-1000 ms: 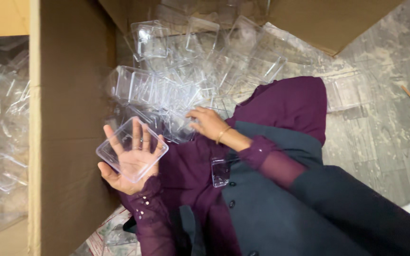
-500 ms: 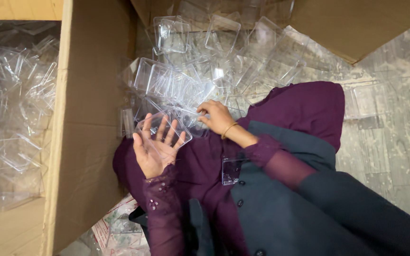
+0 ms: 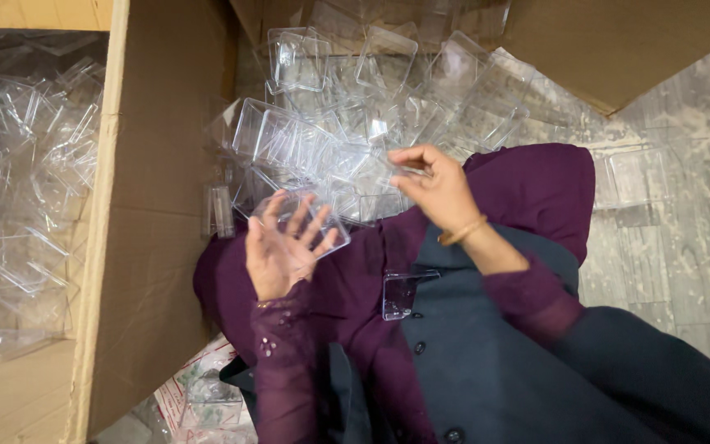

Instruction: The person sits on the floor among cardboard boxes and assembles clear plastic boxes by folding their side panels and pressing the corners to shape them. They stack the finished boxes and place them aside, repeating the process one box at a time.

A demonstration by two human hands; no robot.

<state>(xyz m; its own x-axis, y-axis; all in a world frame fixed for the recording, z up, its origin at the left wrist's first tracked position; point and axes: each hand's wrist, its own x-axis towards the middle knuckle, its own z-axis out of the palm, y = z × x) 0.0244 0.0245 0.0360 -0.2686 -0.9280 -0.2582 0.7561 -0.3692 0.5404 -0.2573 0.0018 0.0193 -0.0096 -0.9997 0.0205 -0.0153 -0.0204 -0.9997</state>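
My left hand point(image 3: 283, 248) is raised palm-up with fingers spread under a clear square plastic box point(image 3: 309, 219) that rests on the fingertips. My right hand point(image 3: 435, 187) is lifted above my lap and pinches a small clear plastic piece point(image 3: 398, 168) between thumb and fingers. Just beyond both hands lies a heap of clear plastic boxes and lids point(image 3: 347, 107) on the floor. Another clear lid point(image 3: 403, 292) lies on my dark vest over the purple garment point(image 3: 527, 185).
A large open cardboard carton point(image 3: 145, 214) at the left holds several clear plastic boxes point(image 3: 22, 164). A brown cardboard flap point(image 3: 618, 45) lies at the top right. Grey stone floor point(image 3: 684, 230) shows at the right. A printed plastic bag point(image 3: 199, 395) lies by my knee.
My right hand has lifted off the heap with a clear piece pinched in it. My left hand, still carrying the clear box, has shifted slightly toward the heap.
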